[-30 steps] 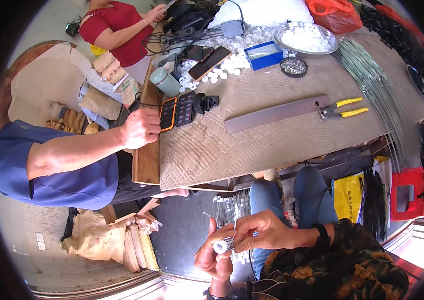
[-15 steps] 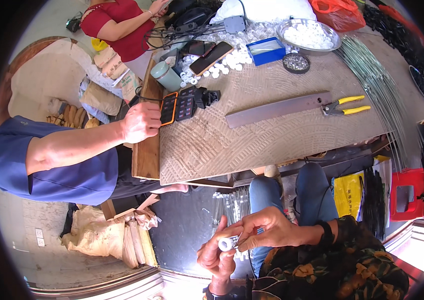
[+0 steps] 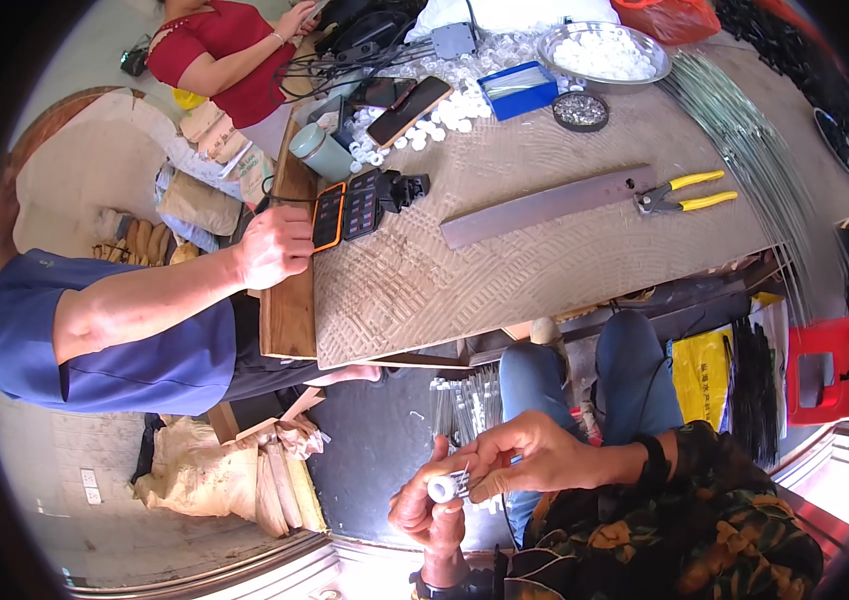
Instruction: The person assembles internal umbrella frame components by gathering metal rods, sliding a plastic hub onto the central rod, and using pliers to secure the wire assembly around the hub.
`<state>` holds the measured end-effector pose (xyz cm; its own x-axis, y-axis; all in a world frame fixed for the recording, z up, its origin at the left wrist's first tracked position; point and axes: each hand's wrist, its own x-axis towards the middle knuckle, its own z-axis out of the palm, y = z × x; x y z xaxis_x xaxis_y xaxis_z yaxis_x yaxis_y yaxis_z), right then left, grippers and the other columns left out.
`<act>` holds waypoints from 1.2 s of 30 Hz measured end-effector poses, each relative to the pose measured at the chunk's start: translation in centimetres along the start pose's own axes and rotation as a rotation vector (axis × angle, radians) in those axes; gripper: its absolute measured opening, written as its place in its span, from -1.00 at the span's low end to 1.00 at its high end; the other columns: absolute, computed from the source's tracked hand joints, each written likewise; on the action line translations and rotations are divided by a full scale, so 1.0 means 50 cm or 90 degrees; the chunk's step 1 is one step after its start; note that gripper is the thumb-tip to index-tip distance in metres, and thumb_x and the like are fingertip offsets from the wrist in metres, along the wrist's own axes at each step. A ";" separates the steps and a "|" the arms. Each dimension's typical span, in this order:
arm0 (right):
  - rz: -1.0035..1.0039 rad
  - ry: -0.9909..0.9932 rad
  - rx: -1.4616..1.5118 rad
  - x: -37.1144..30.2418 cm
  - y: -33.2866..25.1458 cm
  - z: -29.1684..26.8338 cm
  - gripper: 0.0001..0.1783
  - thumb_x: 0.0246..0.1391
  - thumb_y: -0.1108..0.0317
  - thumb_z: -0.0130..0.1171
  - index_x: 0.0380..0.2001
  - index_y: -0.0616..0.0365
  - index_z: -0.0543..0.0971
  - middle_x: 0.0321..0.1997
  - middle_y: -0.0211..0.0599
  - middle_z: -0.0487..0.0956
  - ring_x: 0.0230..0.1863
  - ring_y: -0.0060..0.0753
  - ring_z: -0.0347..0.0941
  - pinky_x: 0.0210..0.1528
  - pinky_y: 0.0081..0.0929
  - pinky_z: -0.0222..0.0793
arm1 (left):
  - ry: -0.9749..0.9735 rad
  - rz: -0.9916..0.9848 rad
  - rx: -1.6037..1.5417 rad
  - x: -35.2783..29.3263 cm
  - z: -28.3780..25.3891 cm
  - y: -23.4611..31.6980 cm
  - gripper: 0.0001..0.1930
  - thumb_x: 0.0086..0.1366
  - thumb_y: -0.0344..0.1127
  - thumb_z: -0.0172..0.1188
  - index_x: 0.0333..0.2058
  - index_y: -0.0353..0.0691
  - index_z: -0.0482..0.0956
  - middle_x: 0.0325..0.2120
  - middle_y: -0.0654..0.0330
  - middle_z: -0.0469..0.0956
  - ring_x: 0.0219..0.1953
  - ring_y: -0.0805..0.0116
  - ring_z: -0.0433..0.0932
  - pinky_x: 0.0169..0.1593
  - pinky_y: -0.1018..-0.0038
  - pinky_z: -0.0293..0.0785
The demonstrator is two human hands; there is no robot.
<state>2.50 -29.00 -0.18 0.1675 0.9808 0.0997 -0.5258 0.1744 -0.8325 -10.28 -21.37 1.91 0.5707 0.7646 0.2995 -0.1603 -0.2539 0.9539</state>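
Our R hand [image 3: 529, 462] pinches a small white hollow piece [image 3: 441, 489] btwn thumb & fingers; our L hand [image 3: 424, 513] grips it from the other side, fingers curled, one pointing up. We've got the piece by our L thigh, below the table's [image 3: 394, 310] near edge. On top we see a flat metal bar [image 3: 544, 207], yellow-handled pliers [image 3: 689, 193] at its R end, & a blue box [image 3: 534, 103] nr a metal bowl [image 3: 589, 84]. A co-worker's hand [image 3: 276, 246] is by an orange-edged case [image 3: 329, 215].
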 end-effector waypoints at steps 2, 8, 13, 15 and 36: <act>0.012 0.000 0.029 0.002 0.001 -0.001 -0.78 -0.18 0.38 0.31 -0.48 0.30 0.55 -0.44 -0.31 0.57 -0.25 -0.67 0.43 -0.35 -0.70 0.34 | -0.002 0.009 0.020 -0.001 0.002 -0.001 -0.52 0.02 0.00 0.24 -0.40 -0.41 0.49 -0.51 0.07 0.56 -0.34 0.21 0.57 0.13 0.18 0.20; 0.059 -0.011 -0.039 -0.011 0.000 0.005 -0.71 -0.19 0.32 0.33 -0.40 0.29 0.55 -0.44 -0.38 0.56 -0.41 -0.75 0.38 -0.36 -0.78 0.30 | -0.055 0.016 -0.004 -0.001 -0.010 0.012 -0.57 -0.11 -0.22 0.38 -0.29 -0.40 0.53 -0.45 0.09 0.58 -0.28 0.33 0.56 0.15 0.27 0.19; 0.039 -0.035 -0.116 -0.009 -0.003 -0.006 -0.68 -0.16 0.31 0.31 -0.35 0.29 0.54 -0.46 -0.42 0.55 -0.41 -0.77 0.38 -0.36 -0.77 0.31 | -0.095 -0.040 0.010 0.005 -0.010 0.033 -0.63 -0.09 -0.43 0.34 -0.24 -0.41 0.52 -0.42 0.12 0.58 -0.28 0.36 0.55 0.13 0.29 0.22; 0.097 -0.022 -0.088 -0.010 -0.014 0.001 -0.76 -0.08 0.45 0.21 -0.30 0.33 0.51 -0.37 -0.34 0.53 -0.30 -0.66 0.40 -0.24 -0.69 0.35 | -0.091 -0.048 0.012 0.003 -0.012 0.041 -0.66 -0.07 -0.52 0.30 -0.24 -0.41 0.52 -0.41 0.13 0.57 -0.27 0.38 0.54 0.13 0.29 0.23; -0.213 -0.095 -0.426 0.034 0.051 -0.011 -0.79 -0.17 0.50 0.22 -0.37 0.16 0.49 -0.54 -0.33 0.52 -0.55 -0.44 0.50 -0.57 -0.58 0.36 | 0.116 -0.145 -0.027 -0.013 -0.070 0.036 -0.66 -0.06 -0.50 0.26 -0.24 -0.45 0.47 -0.41 -0.06 0.56 -0.25 0.17 0.55 -0.01 0.32 0.37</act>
<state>1.92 -26.92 -2.41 0.0892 0.8945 0.4382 0.1593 0.4214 -0.8928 -13.75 -20.27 3.50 0.4425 0.8938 0.0734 -0.0801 -0.0421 0.9959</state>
